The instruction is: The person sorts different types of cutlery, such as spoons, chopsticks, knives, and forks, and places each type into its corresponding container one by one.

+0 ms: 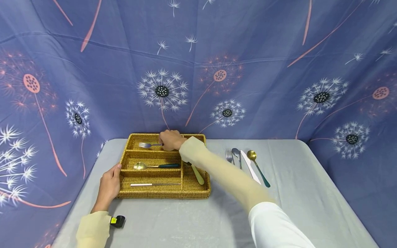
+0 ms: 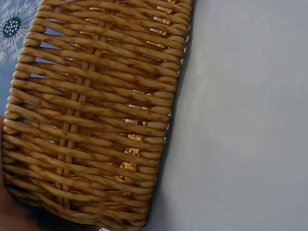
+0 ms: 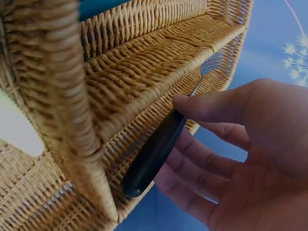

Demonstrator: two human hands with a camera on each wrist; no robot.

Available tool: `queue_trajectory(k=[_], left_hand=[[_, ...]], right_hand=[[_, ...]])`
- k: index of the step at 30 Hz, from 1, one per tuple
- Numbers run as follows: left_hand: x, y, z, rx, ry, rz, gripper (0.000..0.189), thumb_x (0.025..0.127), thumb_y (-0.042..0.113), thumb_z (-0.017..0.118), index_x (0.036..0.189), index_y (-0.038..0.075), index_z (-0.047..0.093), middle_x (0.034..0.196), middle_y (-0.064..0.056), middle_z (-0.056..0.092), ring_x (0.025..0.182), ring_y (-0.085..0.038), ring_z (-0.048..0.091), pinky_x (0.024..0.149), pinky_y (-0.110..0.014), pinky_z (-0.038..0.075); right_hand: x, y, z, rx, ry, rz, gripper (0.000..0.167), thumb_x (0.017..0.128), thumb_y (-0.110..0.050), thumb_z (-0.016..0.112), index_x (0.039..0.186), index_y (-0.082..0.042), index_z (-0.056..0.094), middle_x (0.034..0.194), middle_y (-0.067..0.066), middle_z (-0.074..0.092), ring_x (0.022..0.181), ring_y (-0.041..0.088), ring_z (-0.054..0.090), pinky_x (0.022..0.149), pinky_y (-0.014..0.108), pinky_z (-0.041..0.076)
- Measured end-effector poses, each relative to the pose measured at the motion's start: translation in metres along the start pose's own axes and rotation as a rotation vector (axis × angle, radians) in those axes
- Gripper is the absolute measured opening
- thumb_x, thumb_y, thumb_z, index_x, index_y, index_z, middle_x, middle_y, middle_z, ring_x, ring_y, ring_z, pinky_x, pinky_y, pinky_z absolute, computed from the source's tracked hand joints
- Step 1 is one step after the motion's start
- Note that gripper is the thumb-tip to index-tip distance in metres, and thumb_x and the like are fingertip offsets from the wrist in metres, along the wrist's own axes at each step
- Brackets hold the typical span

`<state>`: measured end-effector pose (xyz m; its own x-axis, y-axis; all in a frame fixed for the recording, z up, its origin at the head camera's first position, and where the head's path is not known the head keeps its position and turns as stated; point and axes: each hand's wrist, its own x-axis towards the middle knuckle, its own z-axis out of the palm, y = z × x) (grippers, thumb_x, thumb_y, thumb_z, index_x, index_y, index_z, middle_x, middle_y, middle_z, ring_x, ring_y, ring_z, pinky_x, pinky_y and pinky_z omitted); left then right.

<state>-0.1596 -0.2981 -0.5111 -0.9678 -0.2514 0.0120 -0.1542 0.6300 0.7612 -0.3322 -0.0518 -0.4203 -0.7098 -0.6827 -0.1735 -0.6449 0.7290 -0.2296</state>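
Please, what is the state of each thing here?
Tray: upright on table.
Black-handled fork: pinched, prongs leftward.
Left hand: holds tray's side.
Right hand: pinches fork.
Gold spoon: in middle compartment.
White-handled utensil: in front compartment.
Green-handled utensil: in right compartment, partly hidden.
Second fork: on table.
Grey spoon: on table.
Knife: on table.
Green-handled spoon: on table.

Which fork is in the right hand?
The black-handled fork, held at the far compartment of the tray. The other fork lies untouched on the table.

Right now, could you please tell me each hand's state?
Left hand: holding the wicker tray at its left end.
Right hand: holding the black-handled fork.
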Motion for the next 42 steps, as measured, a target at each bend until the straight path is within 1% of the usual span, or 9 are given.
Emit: queue_trajectory(k=[2, 4, 6, 12, 16, 22, 30, 33, 42], left_hand=[[0.0, 0.001, 0.0, -0.003, -0.002, 0.0, 0.065, 0.119, 0.044, 0.026, 0.159, -0.004, 0.045, 0.16, -0.033, 0.042, 0.15, -0.056, 0.037, 0.126, -0.066, 0.027], [0.0, 0.001, 0.0, -0.006, -0.004, 0.0, 0.066, 0.119, 0.044, 0.025, 0.159, -0.004, 0.045, 0.16, -0.033, 0.042, 0.15, -0.056, 0.036, 0.127, -0.065, 0.027], [0.0, 0.001, 0.0, -0.006, -0.005, 0.0, 0.066, 0.119, 0.044, 0.025, 0.16, -0.004, 0.045, 0.161, -0.033, 0.041, 0.15, -0.055, 0.036, 0.127, -0.065, 0.027], [0.0, 0.001, 0.0, -0.002, -0.011, -0.012, 0.066, 0.119, 0.044, 0.025, 0.16, -0.004, 0.043, 0.161, -0.032, 0.04, 0.151, -0.055, 0.035, 0.127, -0.065, 0.027], [0.0, 0.001, 0.0, -0.004, -0.015, -0.02, 0.066, 0.119, 0.044, 0.024, 0.161, -0.004, 0.043, 0.162, -0.032, 0.04, 0.151, -0.055, 0.035, 0.127, -0.065, 0.026], [0.001, 0.002, -0.001, -0.007, -0.019, -0.014, 0.067, 0.119, 0.045, 0.025, 0.161, -0.004, 0.042, 0.162, -0.032, 0.039, 0.152, -0.055, 0.034, 0.127, -0.065, 0.026], [0.0, 0.003, 0.0, -0.004, -0.015, -0.015, 0.066, 0.119, 0.044, 0.025, 0.161, -0.004, 0.042, 0.162, -0.032, 0.04, 0.152, -0.055, 0.034, 0.127, -0.065, 0.026], [-0.001, 0.003, 0.0, -0.003, -0.009, -0.015, 0.066, 0.119, 0.045, 0.025, 0.161, -0.003, 0.043, 0.162, -0.032, 0.04, 0.151, -0.055, 0.035, 0.127, -0.065, 0.026], [0.0, 0.003, 0.0, -0.008, -0.006, -0.012, 0.066, 0.119, 0.045, 0.025, 0.16, -0.004, 0.044, 0.161, -0.033, 0.041, 0.151, -0.055, 0.035, 0.127, -0.066, 0.027]], right_hand=[[0.005, -0.002, 0.0, 0.004, -0.018, 0.0, 0.035, 0.102, 0.003, 0.061, 0.082, -0.015, 0.038, 0.074, -0.002, 0.022, 0.064, 0.012, 0.015, 0.064, 0.029, 0.016], [0.01, -0.004, 0.001, -0.002, -0.026, 0.008, 0.039, 0.102, 0.003, 0.061, 0.081, -0.016, 0.035, 0.074, -0.002, 0.018, 0.064, 0.012, 0.013, 0.063, 0.029, 0.015], [0.014, -0.006, 0.002, -0.019, -0.033, 0.017, 0.037, 0.103, 0.0, 0.062, 0.081, -0.018, 0.039, 0.072, -0.004, 0.023, 0.063, 0.011, 0.018, 0.062, 0.029, 0.018], [0.027, -0.009, 0.006, -0.055, -0.089, 0.038, 0.045, 0.107, -0.004, 0.061, 0.073, -0.017, 0.033, 0.068, -0.002, 0.02, 0.061, 0.011, 0.018, 0.058, 0.028, 0.02], [0.034, -0.01, 0.01, -0.066, -0.103, 0.051, 0.044, 0.108, -0.007, 0.062, 0.072, -0.018, 0.038, 0.066, -0.003, 0.026, 0.059, 0.011, 0.024, 0.057, 0.027, 0.025], [0.033, -0.012, 0.012, -0.1, -0.086, 0.051, 0.039, 0.107, -0.01, 0.065, 0.073, -0.02, 0.049, 0.068, -0.005, 0.044, 0.065, 0.011, 0.042, 0.062, 0.029, 0.037], [0.031, -0.014, 0.016, -0.117, -0.077, 0.052, 0.033, 0.107, -0.011, 0.066, 0.076, -0.021, 0.057, 0.076, -0.005, 0.055, 0.071, 0.011, 0.048, 0.067, 0.03, 0.041], [0.032, -0.014, 0.016, -0.119, -0.082, 0.052, 0.033, 0.107, -0.011, 0.067, 0.076, -0.021, 0.058, 0.076, -0.005, 0.056, 0.071, 0.011, 0.048, 0.066, 0.03, 0.041], [0.041, -0.012, 0.02, -0.15, -0.123, 0.077, 0.04, 0.109, -0.009, 0.059, 0.072, -0.019, 0.046, 0.076, -0.002, 0.041, 0.07, 0.013, 0.038, 0.065, 0.031, 0.037]])
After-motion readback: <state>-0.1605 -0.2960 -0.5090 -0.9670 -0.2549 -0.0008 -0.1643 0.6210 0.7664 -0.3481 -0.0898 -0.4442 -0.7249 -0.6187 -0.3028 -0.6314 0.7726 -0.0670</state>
